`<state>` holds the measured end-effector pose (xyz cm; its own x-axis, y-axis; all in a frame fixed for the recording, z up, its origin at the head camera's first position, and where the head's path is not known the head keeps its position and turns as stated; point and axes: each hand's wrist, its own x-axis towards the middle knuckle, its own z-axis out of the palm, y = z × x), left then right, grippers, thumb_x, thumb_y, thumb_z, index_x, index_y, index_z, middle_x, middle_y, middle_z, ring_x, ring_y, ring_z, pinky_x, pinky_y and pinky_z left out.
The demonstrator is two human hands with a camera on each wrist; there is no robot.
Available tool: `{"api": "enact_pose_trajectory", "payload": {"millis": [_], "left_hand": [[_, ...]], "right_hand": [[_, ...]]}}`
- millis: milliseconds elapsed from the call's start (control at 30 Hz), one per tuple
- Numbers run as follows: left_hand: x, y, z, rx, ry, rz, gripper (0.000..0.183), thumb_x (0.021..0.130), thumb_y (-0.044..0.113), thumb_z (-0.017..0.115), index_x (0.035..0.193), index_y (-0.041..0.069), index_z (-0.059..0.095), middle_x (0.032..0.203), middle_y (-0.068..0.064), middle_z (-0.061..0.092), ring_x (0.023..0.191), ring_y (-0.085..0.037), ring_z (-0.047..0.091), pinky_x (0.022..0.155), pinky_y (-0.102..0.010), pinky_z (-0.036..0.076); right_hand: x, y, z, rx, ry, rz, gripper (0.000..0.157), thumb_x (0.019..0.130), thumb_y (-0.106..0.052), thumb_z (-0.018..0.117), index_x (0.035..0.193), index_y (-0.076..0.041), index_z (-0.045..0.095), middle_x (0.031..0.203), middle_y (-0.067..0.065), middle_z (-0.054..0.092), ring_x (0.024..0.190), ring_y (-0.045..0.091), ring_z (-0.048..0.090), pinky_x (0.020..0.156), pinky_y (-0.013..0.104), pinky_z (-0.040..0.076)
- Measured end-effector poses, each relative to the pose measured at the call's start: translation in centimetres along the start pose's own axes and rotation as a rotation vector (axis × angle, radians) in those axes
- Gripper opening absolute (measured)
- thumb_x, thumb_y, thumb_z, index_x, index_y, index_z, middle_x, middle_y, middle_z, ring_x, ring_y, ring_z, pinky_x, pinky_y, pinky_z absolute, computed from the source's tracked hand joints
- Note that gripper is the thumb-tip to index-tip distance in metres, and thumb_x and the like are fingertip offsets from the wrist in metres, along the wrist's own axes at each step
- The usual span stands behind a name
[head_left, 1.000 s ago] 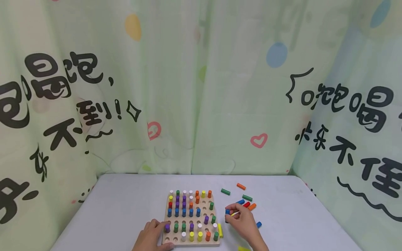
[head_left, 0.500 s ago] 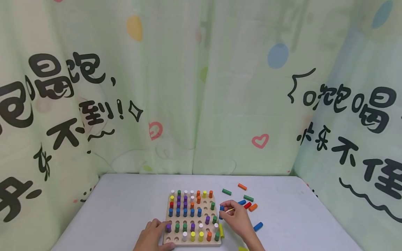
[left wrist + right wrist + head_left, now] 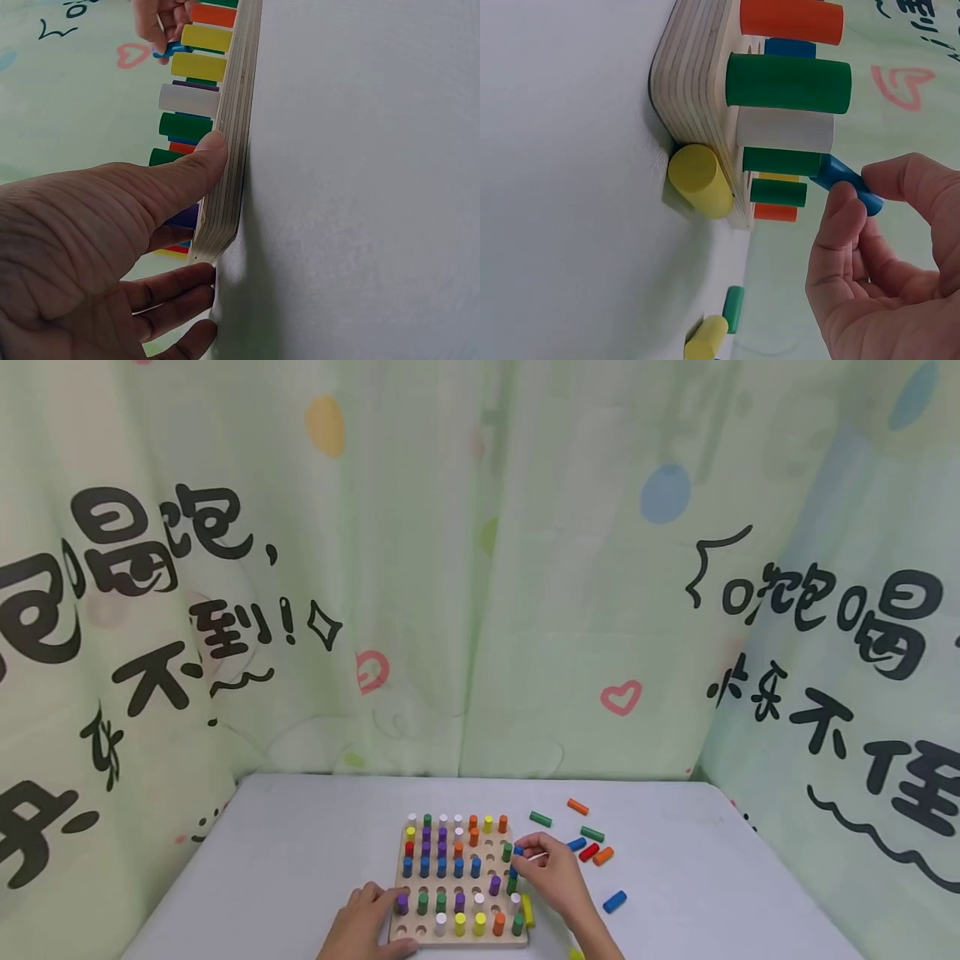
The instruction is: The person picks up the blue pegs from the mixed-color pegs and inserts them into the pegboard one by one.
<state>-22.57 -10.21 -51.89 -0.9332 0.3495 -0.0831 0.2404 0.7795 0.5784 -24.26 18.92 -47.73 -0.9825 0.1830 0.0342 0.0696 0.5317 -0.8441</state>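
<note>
A wooden pegboard (image 3: 457,943) lies on the table, with coloured pegs standing in many of its holes. My left hand (image 3: 362,922) holds its near left corner, the thumb (image 3: 206,157) against the front edge and the index finger by a purple peg (image 3: 402,904). At the board's right side, my right hand (image 3: 557,874) pinches a blue peg (image 3: 830,172) between thumb and fingertips. The blue peg is tilted, close over the right-hand column beside green pegs (image 3: 780,161). In the head view the fingers partly hide it.
A yellow peg (image 3: 528,911) leans against the board's right edge. Loose pegs lie to the right, among them green (image 3: 540,818), orange (image 3: 577,807), red (image 3: 589,852) and blue (image 3: 615,902) ones. A printed curtain (image 3: 540,610) stands behind the table.
My right hand has carried the blue peg leftward from the table beside the board to over its right-hand column. My left hand has stayed at the near left corner.
</note>
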Motion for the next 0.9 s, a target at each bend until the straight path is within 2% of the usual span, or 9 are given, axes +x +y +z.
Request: {"api": "enact_pose_trajectory", "payload": {"millis": [133, 367, 567, 733, 900], "left_hand": [[-0.2, -0.2, 0.2, 0.006, 0.0, 0.02, 0.075, 0.082, 0.054, 0.08, 0.136, 0.005, 0.062, 0.102, -0.003, 0.05, 0.09, -0.021, 0.042, 0.077, -0.042, 0.042], [-0.2, -0.1, 0.1, -0.017, 0.003, -0.001, 0.075, 0.081, 0.053, 0.082, 0.137, 0.007, 0.062, 0.102, -0.001, 0.048, 0.091, -0.019, 0.041, 0.076, -0.039, 0.04], [-0.3, -0.1, 0.1, -0.018, 0.003, 0.006, 0.074, 0.081, 0.051, 0.082, 0.136, 0.006, 0.062, 0.102, -0.001, 0.049, 0.09, -0.02, 0.041, 0.076, -0.04, 0.041], [-0.2, 0.1, 0.0, -0.015, -0.007, -0.017, 0.074, 0.081, 0.052, 0.083, 0.136, 0.007, 0.062, 0.103, -0.002, 0.05, 0.09, -0.02, 0.042, 0.076, -0.04, 0.042], [-0.1, 0.2, 0.0, -0.006, 0.012, -0.017, 0.073, 0.08, 0.051, 0.083, 0.135, 0.008, 0.063, 0.102, -0.002, 0.05, 0.09, -0.02, 0.042, 0.076, -0.039, 0.042]], "right_hand": [[0.1, 0.1, 0.5, 0.007, -0.019, -0.001, 0.021, 0.09, -0.012, 0.077, 0.108, -0.003, 0.07, 0.093, 0.004, 0.063, 0.082, 0.018, 0.056, 0.072, 0.025, 0.053], [0.5, 0.0, 0.9, 0.011, -0.032, -0.021, 0.02, 0.091, -0.014, 0.076, 0.107, -0.004, 0.07, 0.094, 0.003, 0.065, 0.084, 0.017, 0.057, 0.075, 0.028, 0.054], [0.5, 0.0, 1.1, -0.003, -0.057, -0.008, 0.021, 0.091, -0.014, 0.077, 0.107, -0.004, 0.07, 0.093, 0.003, 0.064, 0.082, 0.017, 0.055, 0.073, 0.026, 0.051], [0.5, 0.0, 1.1, -0.008, -0.076, -0.021, 0.022, 0.091, -0.013, 0.077, 0.108, -0.002, 0.07, 0.093, 0.003, 0.064, 0.08, 0.017, 0.055, 0.069, 0.023, 0.05], [0.6, 0.1, 1.3, -0.014, -0.092, -0.025, 0.023, 0.091, -0.013, 0.078, 0.109, -0.002, 0.071, 0.092, 0.003, 0.065, 0.078, 0.017, 0.054, 0.067, 0.021, 0.048]]}}
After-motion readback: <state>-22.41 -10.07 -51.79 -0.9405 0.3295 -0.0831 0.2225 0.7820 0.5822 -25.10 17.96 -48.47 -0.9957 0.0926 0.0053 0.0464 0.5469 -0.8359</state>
